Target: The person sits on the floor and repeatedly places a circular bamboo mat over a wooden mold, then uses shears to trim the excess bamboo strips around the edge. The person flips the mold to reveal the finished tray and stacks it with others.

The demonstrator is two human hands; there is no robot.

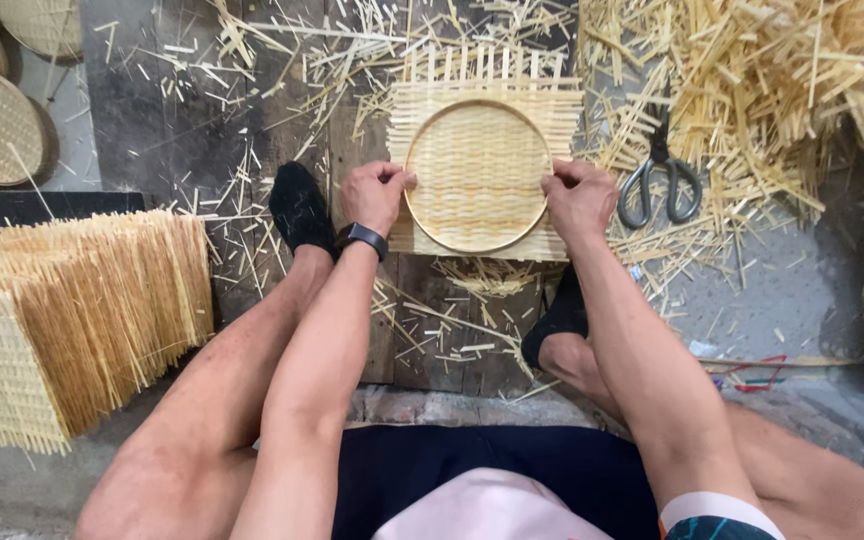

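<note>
Head cam, looking straight down: left hand (374, 195) and right hand (579, 197) each pinch opposite edges of a round hoop (478, 240) pressed onto a woven bamboo mat (477, 175), upper middle of frame. Looks like shaping; scissors (660, 180) lie right, probably for trimming.

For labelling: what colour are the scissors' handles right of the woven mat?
Dark grey, on the metal scissors; head view.

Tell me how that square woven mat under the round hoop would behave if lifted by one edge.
The woven mat looks thin, so it would probably sag. Its loose strip ends could likely snag or fray. The round hoop, pinched by left hand and right hand, probably stiffens it.
</note>
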